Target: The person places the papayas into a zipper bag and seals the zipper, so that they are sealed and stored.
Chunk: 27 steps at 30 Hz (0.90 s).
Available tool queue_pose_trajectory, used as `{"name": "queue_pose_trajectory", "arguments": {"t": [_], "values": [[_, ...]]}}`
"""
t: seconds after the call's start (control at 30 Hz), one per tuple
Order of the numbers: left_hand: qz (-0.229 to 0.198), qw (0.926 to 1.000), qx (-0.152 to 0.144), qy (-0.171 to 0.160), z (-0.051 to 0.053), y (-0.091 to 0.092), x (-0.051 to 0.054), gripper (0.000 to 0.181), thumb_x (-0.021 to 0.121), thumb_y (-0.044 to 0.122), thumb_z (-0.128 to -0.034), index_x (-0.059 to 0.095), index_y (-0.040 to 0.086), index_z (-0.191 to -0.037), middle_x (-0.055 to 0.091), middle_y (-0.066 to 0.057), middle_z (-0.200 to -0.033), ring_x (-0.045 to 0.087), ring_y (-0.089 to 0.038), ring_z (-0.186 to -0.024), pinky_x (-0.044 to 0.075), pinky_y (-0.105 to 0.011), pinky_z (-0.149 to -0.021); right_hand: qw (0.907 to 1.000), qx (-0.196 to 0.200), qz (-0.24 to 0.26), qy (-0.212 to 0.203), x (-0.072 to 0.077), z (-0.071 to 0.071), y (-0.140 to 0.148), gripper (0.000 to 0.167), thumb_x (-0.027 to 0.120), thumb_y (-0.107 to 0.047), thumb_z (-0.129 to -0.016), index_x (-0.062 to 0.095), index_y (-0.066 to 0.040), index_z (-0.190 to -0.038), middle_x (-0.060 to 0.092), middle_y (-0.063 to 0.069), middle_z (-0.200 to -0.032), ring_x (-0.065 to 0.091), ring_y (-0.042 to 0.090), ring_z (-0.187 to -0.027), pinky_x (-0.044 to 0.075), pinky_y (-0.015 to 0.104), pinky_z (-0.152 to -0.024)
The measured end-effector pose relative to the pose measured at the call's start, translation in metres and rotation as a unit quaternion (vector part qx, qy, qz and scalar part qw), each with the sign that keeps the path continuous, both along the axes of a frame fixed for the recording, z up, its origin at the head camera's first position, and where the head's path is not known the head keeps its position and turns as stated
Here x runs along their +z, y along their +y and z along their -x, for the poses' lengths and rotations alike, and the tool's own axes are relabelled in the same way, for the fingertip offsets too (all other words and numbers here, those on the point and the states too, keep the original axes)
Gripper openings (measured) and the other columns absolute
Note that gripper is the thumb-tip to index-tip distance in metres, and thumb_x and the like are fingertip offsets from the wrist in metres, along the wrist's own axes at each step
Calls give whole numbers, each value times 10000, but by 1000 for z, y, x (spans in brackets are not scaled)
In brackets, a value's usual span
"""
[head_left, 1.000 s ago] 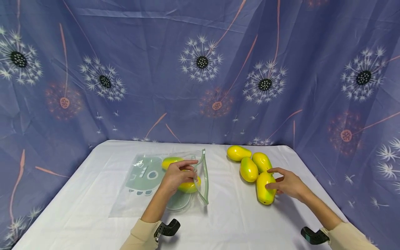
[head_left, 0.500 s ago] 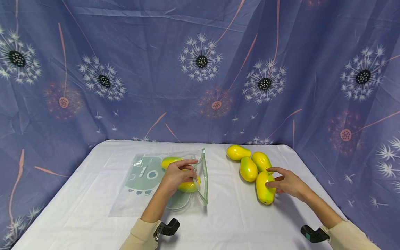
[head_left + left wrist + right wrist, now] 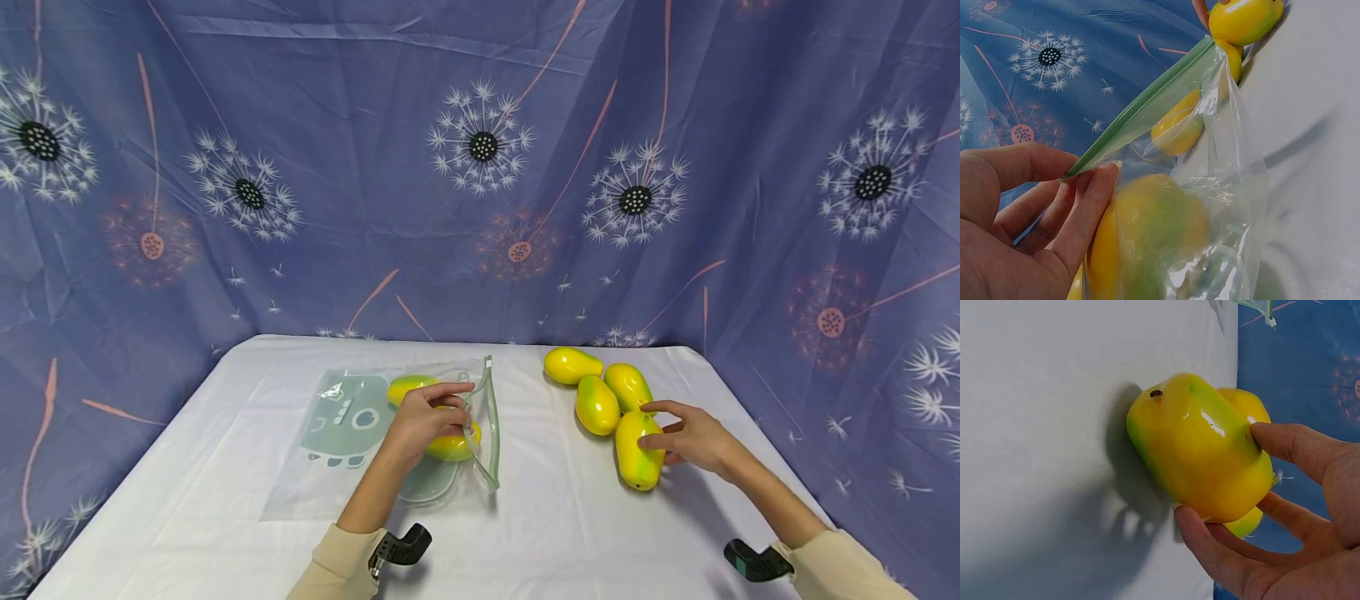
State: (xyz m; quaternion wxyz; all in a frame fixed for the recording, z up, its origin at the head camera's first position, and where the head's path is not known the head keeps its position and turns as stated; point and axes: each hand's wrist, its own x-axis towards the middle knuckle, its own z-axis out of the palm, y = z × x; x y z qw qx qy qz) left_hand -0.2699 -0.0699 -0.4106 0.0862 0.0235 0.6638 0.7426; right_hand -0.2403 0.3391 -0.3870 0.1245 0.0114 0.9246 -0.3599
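Note:
My left hand (image 3: pixel 420 427) pinches the green zip edge (image 3: pixel 1141 106) of a clear zip bag (image 3: pixel 288 496), holding its mouth apart on the right side. Inside the bag lie yellow-green papayas (image 3: pixel 455 450), partly covered by that hand. A green cartoon face is printed on the plastic. On the right, my right hand (image 3: pixel 697 442) grips a papaya (image 3: pixel 633 454) between thumb and fingers. The right wrist view shows the thumb on one side of this papaya (image 3: pixel 1204 456) and fingertips on the opposite side. It appears to touch the table.
Behind the gripped fruit sit three more papayas, at the back left (image 3: pixel 572 367), in the middle (image 3: pixel 597 406) and at the right (image 3: pixel 627 385), close together. A white cloth covers the table (image 3: pixel 547 533). A blue dandelion-print curtain (image 3: pixel 375 167) stands along the back and sides.
The papaya in my right hand has shifted very slightly to the right. Otherwise both hands and the bag stay in place.

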Motion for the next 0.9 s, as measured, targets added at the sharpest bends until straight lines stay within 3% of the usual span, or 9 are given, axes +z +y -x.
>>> {"name": "queue_pose_trajectory", "arguments": {"t": [0.53, 0.9], "values": [[-41, 10000, 2, -33, 1, 0, -2, 476, 706, -136, -810, 689, -20, -1272, 649, -77, -901, 689, -176, -698, 644, -333, -713, 9993, 221, 84, 290, 35, 6, -4, 816, 785, -402, -878, 430, -34, -1515, 490, 338, -1422, 606, 416, -1202, 637, 398, -815], [-14, 10000, 12, -54, -2, 0, 2, 458, 706, -134, -813, 716, 17, -1245, 657, -81, -910, 692, -182, -700, 645, -340, -715, 9986, 227, 274, 390, 46, 20, -37, 812, 805, -417, -854, 465, -82, -1510, 498, 277, -1434, 596, 388, -1206, 636, 392, -827]]}}
